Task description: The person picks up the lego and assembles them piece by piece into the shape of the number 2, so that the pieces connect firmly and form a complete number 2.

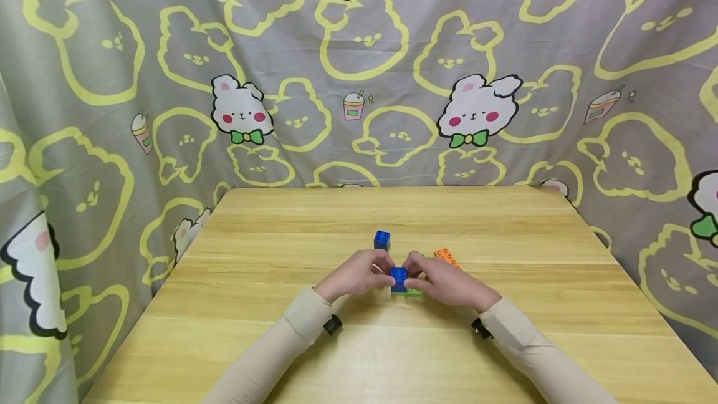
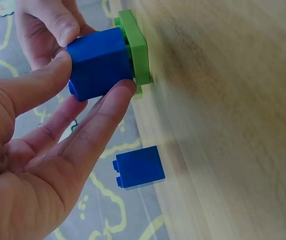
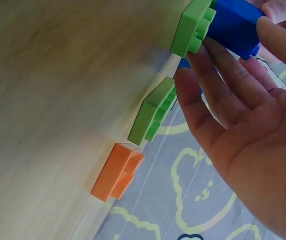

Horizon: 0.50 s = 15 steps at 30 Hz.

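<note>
Your left hand (image 1: 354,274) and right hand (image 1: 445,280) low over surface (image 1: 235,329), fingers (image 2: 114,100) of both pinching blue brick (image 1: 399,278) seated on green plate (image 2: 135,47).

The table (image 1: 280,329) was of pale wood with a smooth, matt finish. The blue brick (image 2: 100,62), green plate (image 2: 135,45) and orange plate (image 3: 115,172) looked like smooth plastic, slightly glossy. The curtain (image 1: 112,80) was printed matt cloth.

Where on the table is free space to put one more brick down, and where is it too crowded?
Bare wood lies left of the left hand, right of the orange brick, and behind the lone blue brick to the table's far edge. It is crowded around the held blue brick, the green plate and the right hand.
</note>
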Each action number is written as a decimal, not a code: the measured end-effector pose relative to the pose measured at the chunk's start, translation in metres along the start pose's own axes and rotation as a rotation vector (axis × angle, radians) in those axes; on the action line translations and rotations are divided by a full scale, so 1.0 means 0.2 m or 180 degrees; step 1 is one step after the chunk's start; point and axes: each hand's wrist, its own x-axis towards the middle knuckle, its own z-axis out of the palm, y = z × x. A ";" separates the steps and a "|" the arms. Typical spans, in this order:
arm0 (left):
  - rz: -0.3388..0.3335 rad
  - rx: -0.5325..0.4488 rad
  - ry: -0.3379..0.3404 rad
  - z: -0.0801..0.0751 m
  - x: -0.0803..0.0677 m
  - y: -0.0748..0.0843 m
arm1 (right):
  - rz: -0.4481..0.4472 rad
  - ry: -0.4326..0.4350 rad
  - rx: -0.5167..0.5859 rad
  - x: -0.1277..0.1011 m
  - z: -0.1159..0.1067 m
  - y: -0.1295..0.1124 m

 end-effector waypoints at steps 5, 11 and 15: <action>-0.0019 -0.0026 0.0019 0.00 0.00 0.01 | -0.0037 -0.0027 -0.0003 0.00 -0.01 0.00; -0.0082 -0.0043 0.0037 0.01 0.00 0.01 | -0.0139 -0.0025 -0.0004 0.00 -0.01 0.00; -0.0104 -0.0052 0.0040 0.01 -0.01 0.01 | -0.0193 -0.0027 0.0003 0.00 -0.01 0.01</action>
